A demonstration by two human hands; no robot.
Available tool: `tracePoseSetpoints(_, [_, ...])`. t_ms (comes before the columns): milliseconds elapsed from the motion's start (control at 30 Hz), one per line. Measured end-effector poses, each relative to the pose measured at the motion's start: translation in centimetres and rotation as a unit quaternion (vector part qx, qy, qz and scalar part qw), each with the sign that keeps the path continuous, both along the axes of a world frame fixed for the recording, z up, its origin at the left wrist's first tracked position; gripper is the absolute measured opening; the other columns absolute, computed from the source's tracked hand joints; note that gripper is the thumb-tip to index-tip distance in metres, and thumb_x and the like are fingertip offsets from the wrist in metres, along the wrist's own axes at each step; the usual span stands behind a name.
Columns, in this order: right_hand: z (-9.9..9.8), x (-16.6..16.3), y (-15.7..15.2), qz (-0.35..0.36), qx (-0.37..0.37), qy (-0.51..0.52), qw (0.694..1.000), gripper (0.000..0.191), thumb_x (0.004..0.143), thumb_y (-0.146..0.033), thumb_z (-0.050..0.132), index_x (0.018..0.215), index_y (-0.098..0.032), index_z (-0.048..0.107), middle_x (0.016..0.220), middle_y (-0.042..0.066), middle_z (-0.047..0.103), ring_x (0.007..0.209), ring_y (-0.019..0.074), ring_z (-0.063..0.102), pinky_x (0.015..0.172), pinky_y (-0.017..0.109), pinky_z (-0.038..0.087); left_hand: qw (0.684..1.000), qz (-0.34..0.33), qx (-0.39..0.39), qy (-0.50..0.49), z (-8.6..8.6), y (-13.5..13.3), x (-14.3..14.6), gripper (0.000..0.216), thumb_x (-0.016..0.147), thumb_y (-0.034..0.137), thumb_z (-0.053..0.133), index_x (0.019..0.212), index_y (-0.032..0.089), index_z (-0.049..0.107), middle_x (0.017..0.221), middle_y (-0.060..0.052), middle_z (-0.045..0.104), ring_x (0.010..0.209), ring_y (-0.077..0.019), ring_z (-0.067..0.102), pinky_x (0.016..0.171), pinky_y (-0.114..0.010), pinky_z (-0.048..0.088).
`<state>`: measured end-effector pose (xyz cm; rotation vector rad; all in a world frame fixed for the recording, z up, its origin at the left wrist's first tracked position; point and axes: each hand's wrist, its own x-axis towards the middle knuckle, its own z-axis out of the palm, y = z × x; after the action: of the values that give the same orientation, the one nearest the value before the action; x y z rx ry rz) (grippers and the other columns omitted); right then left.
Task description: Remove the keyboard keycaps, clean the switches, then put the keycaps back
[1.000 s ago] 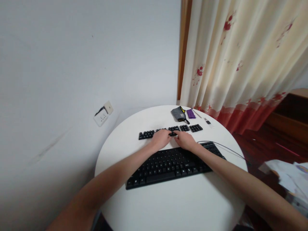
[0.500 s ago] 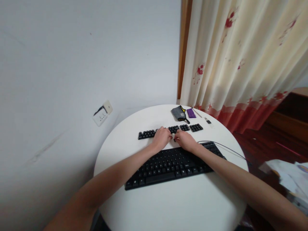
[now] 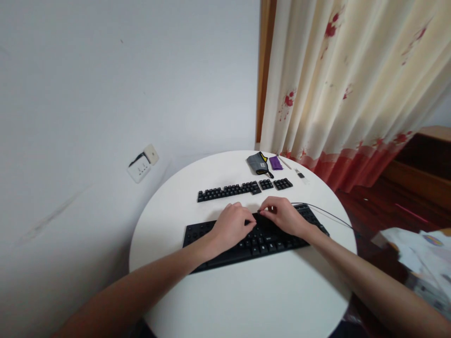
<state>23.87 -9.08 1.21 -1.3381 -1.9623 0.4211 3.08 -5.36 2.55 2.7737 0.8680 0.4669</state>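
A black keyboard (image 3: 243, 256) lies on the round white table, with part of its upper area showing dark where keycaps are off. My left hand (image 3: 230, 226) is over its middle, thumb and fingers pinched together; anything between them is hidden or too small to make out. Just right of it, my right hand (image 3: 283, 216) pinches a small dark keycap (image 3: 259, 211) at the keyboard's upper edge. Behind both hands, rows of loose black keycaps (image 3: 229, 190) stretch across the table, with two smaller keycap blocks (image 3: 283, 184) to their right.
At the table's far side lie a grey and yellow pouch (image 3: 258, 164), a purple cloth (image 3: 276, 163), a thin stick (image 3: 284, 162) and a small brush-like item (image 3: 300, 173). The keyboard's cable (image 3: 327, 217) runs off the right edge. A wall and a curtain (image 3: 317, 94) stand behind.
Both hands have come back from the keycap rows to the keyboard, the right one with a keycap in its fingers. The rows are now uncovered. The view has shifted slightly.
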Motion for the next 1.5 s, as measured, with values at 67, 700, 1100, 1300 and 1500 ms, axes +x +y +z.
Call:
tracePoseSetpoints(67, [-0.1,-0.1,-1.7,0.019,-0.012,0.023,0.999,0.007,0.087,-0.016,0.066,0.084,-0.019,0.072,0.083,0.001,0.07,0.075,0.0151,0.061,0.071,0.025,0.045,1.0,-0.005,-0.02,-0.011,-0.5,-1.0,-0.3,0.014,0.09,0.024,0.063,0.087,0.026,0.077,0.093,0.001,0.077,0.088,-0.0211,0.061,0.084,-0.035,0.044])
tracePoseSetpoints(700, [-2.4,-0.8,-3.8,0.066,0.002,0.003,0.998,0.011,0.087,-0.01,0.064,0.085,-0.019,0.07,0.089,0.004,0.069,0.086,0.0183,0.061,0.079,0.031,0.048,0.999,-0.01,-0.019,-0.03,-2.0,-2.2,-0.5,0.011,0.089,0.022,0.065,0.086,0.024,0.076,0.093,0.003,0.076,0.088,-0.02,0.058,0.082,-0.035,0.042])
tracePoseSetpoints(1100, [-2.0,-1.1,-4.5,0.057,0.014,-0.091,0.994,0.012,0.091,-0.015,0.059,0.088,-0.02,0.07,0.094,0.005,0.066,0.09,0.0183,0.059,0.081,0.03,0.048,0.998,-0.029,0.045,0.023,-1.8,-3.2,-0.4,0.021,0.096,0.026,0.057,0.087,0.021,0.076,0.096,-0.001,0.073,0.093,-0.0225,0.054,0.082,-0.041,0.04])
tracePoseSetpoints(1300, [-1.4,-1.0,-5.3,0.061,0.018,-0.134,0.989,0.019,0.095,-0.023,0.056,0.086,-0.02,0.072,0.095,0.005,0.064,0.089,0.0188,0.058,0.08,0.03,0.046,0.998,-0.044,0.029,0.022,-1.7,-3.2,-0.8,0.023,0.095,0.031,0.058,0.083,0.02,0.076,0.098,-0.004,0.068,0.096,-0.0226,0.053,0.084,-0.039,0.042])
tracePoseSetpoints(1500, [-1.2,0.1,-1.4,-0.022,0.02,-0.117,0.993,0.024,0.098,-0.026,0.052,0.087,-0.02,0.072,0.09,0.005,0.066,0.088,0.0184,0.06,0.081,0.029,0.045,0.999,-0.028,0.014,-0.002,-1.7,-3.1,-0.6,0.026,0.097,0.029,0.053,0.085,0.02,0.074,0.098,-0.003,0.068,0.096,-0.0216,0.055,0.087,-0.039,0.044])
